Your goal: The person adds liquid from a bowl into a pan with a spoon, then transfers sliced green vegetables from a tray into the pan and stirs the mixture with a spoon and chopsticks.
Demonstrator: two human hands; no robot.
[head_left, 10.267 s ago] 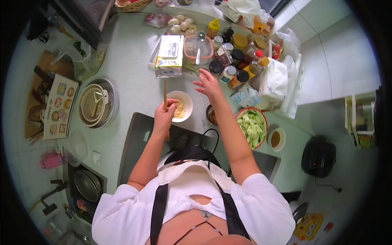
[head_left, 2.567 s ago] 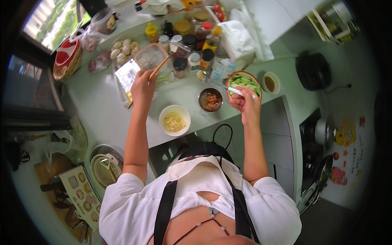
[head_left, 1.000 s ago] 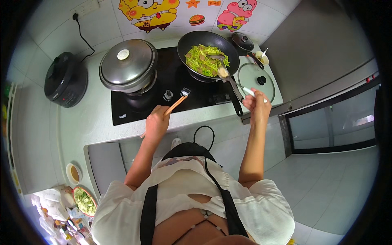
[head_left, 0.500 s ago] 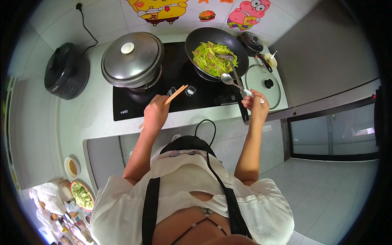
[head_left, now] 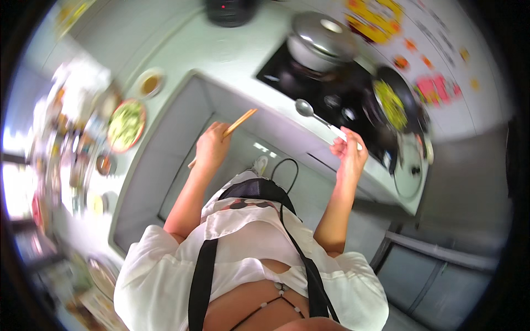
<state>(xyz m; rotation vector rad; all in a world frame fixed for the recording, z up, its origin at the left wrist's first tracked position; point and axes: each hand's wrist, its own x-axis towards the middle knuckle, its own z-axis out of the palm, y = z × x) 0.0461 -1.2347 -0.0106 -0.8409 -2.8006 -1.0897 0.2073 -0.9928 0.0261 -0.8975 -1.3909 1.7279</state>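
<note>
A pair of wooden chopsticks [head_left: 241, 121] is gripped in my left hand [head_left: 212, 146], tips pointing up and to the right. My right hand [head_left: 350, 151] pinches the white handle of a metal spoon [head_left: 304, 108], its bowl directed left, over the counter's edge. Both hands are in the air before the counter, touching nothing else. Beyond the spoon is the black cooktop [head_left: 281, 71], bearing a lidded steel pot [head_left: 322, 43] and a dark wok [head_left: 404, 94]. Green strips of food [head_left: 391, 105] fill the wok, blurred by motion.
A glass lid [head_left: 408, 174] lies at the counter's right end. Along the left counter stand a small bowl of brown liquid [head_left: 149, 84], a plate of pale green slices [head_left: 126, 126], and several blurred jars and bottles. A black appliance [head_left: 232, 12] stands at the top.
My view has swung left, so the stove now sits to the upper right and the left counter shows more. Both hands keep hold of the chopsticks and spoon, now away from the wok.
</note>
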